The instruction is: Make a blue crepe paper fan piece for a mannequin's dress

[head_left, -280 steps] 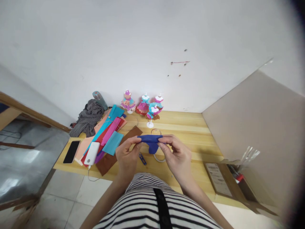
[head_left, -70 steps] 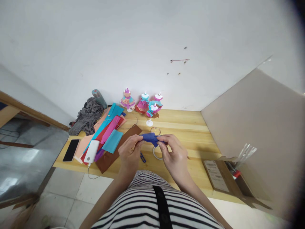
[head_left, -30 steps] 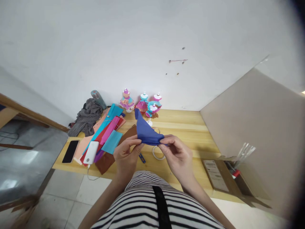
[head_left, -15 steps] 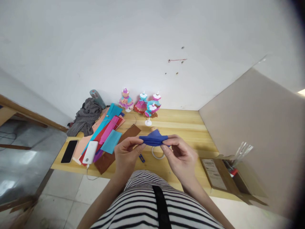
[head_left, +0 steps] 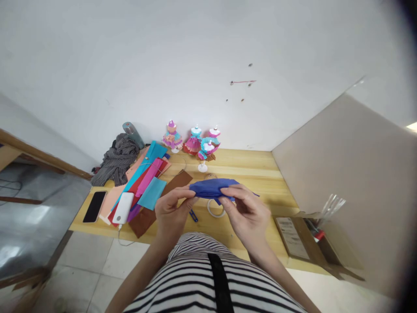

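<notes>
A folded strip of blue crepe paper (head_left: 208,188) is stretched between my two hands above the table. My left hand (head_left: 173,211) pinches its left end between thumb and fingers. With thumb and forefinger, my right hand (head_left: 246,213) grips it further right, and a loose end sticks out past the fingers. Under the paper lies a white roll of tape (head_left: 215,209), partly covered. A small blue thread snipper or cutter (head_left: 193,216) lies by my left hand. Several miniature dress forms in ruffled paper dresses, one of them pink and red (head_left: 193,141), stand at the back.
On the left are coloured paper sheets, such as a light blue piece (head_left: 152,194), a white power bank (head_left: 124,208) with a cable, a phone (head_left: 95,207), striped cloth (head_left: 119,161) and a bottle (head_left: 133,134). A cardboard box (head_left: 312,243) stands at the right edge, beside a panel.
The blue paper has opened wider above my fingers, and its loose end now shows to the right of my right hand. Both hands remain nearly in place.
</notes>
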Available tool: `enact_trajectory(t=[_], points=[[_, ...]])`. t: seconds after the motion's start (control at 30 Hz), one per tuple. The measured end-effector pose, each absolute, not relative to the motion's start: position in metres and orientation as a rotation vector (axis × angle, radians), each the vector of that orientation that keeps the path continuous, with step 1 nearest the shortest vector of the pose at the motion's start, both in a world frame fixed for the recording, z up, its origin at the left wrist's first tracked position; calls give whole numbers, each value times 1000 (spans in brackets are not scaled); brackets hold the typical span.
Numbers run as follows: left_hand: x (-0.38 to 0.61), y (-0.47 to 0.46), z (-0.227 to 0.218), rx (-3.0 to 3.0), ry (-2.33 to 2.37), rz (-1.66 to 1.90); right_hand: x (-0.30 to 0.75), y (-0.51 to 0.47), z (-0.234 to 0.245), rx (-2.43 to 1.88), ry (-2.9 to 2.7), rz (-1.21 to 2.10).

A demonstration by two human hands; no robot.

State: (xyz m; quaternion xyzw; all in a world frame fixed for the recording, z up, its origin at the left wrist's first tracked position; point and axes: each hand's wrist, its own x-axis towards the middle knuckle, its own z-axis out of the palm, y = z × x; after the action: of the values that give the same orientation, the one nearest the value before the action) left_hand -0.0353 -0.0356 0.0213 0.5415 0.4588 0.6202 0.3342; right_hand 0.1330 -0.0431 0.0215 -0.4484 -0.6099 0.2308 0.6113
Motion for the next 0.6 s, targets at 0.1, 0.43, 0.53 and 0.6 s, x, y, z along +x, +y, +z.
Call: enact_trajectory(t=[0.1,0.43,0.53,0.6], points=[[-37,-32,21,1535,1227,1615,135,-43,23,-1088,-1464,473],[-42,-23,28,1983,1188,1671,135,-39,24,-1154,-1575,327],[-42,-23,29,2025,1232,1638,135,-37,25,-1147,-1606,286],[-41,-24,29,2035,1256,1629,134,-37,25,-1144,-1624,272]])
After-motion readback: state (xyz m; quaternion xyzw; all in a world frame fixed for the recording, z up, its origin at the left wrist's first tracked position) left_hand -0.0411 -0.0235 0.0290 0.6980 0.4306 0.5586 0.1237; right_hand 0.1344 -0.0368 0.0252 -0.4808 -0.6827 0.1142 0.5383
